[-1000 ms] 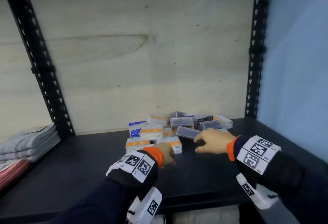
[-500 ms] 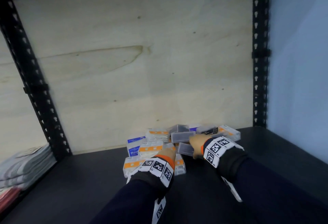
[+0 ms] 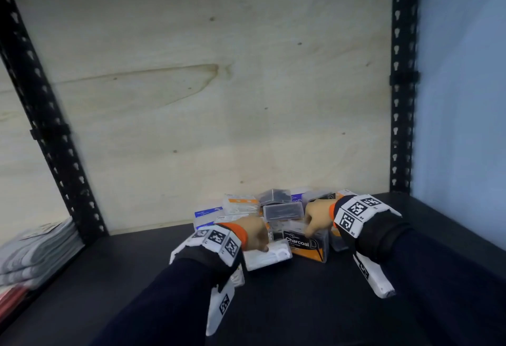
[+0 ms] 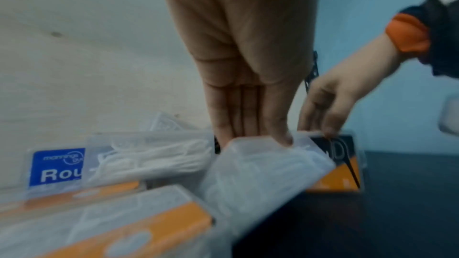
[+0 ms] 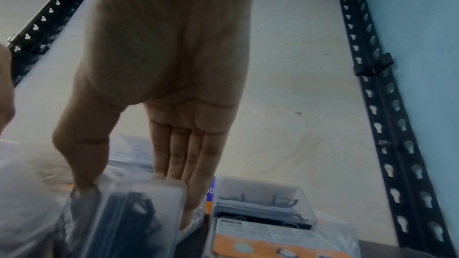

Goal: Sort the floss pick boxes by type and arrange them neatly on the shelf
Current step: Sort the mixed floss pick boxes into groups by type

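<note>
The left hand (image 3: 253, 232) grips a clear box of white floss picks (image 3: 267, 255): in the left wrist view its fingers (image 4: 248, 117) run down together onto the far top edge of that white-pick box (image 4: 258, 172), which tilts up off the black shelf (image 3: 109, 277). The box sits at about 5 o'clock from the hand in the head view, at the near edge of the pile.

The right hand (image 3: 317, 215) pinches the Charcoal box (image 3: 306, 244), a clear case with an orange-and-black label. In the right wrist view the thumb presses one long side of the case (image 5: 129, 219) and the four fingers (image 5: 186, 154) lie against the other. In the head view this box stands at roughly 7 o'clock from the right hand and just beside the white-pick box, at its 3 o'clock.

Behind both hands, toward 12 o'clock, lies the pile of floss pick boxes (image 3: 273, 206): dark-pick cases, orange-labelled ones and a blue-labelled box (image 4: 58, 166) reading "Rou". The pile rests against the plywood back panel (image 3: 191, 85). Black slotted uprights (image 3: 401, 85) frame the bay, and folded cloths (image 3: 35, 252) are stacked at 9 o'clock.
</note>
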